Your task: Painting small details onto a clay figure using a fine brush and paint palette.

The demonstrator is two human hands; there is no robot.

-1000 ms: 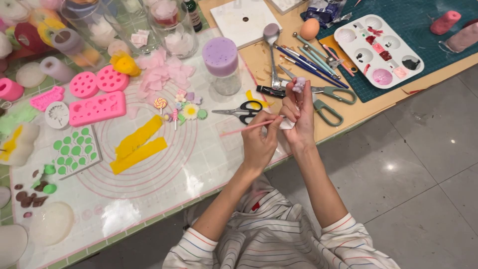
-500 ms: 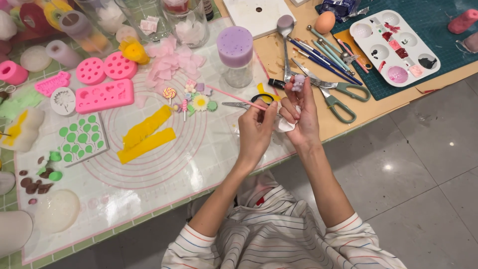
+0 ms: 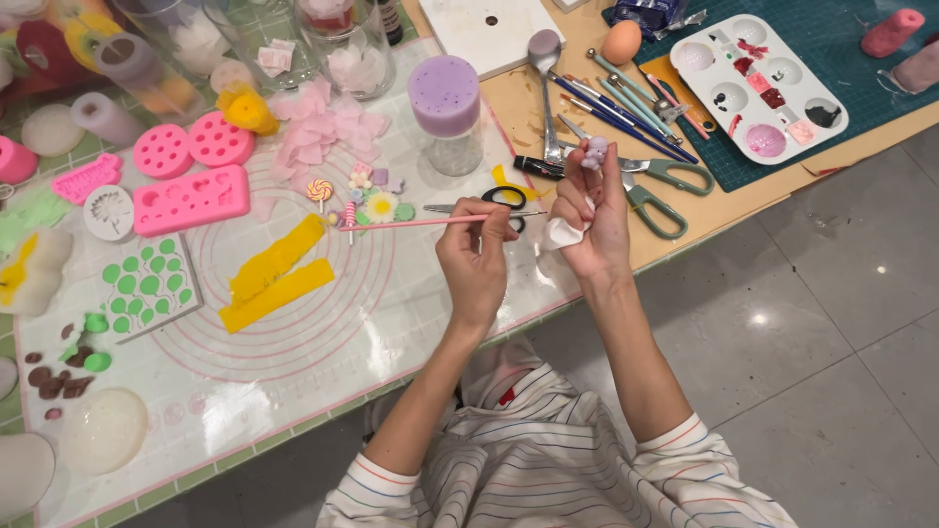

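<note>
Clay figure point(image 3: 595, 153), small and lilac, sits pinched in the right hand's point(image 3: 592, 210) fingertips above the table's near edge. Left hand point(image 3: 476, 256) grips a thin pink tool point(image 3: 430, 222), tip pointing away left. Detailing seems underway; bringing the tip round calls for steadiness.

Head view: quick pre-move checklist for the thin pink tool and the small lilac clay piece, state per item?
1. Left hand grips the thin pink tool: ok.
2. Right hand pinches the small lilac clay piece at its fingertips: ok.
3. Tool tip touching the piece: not ok, it ends short of the right hand.
4. White wad tucked in the right palm: ok.
5. Black-handled scissors lie directly under the tool: not ok.
6. Paint on the tool tip: cannot tell.
</note>
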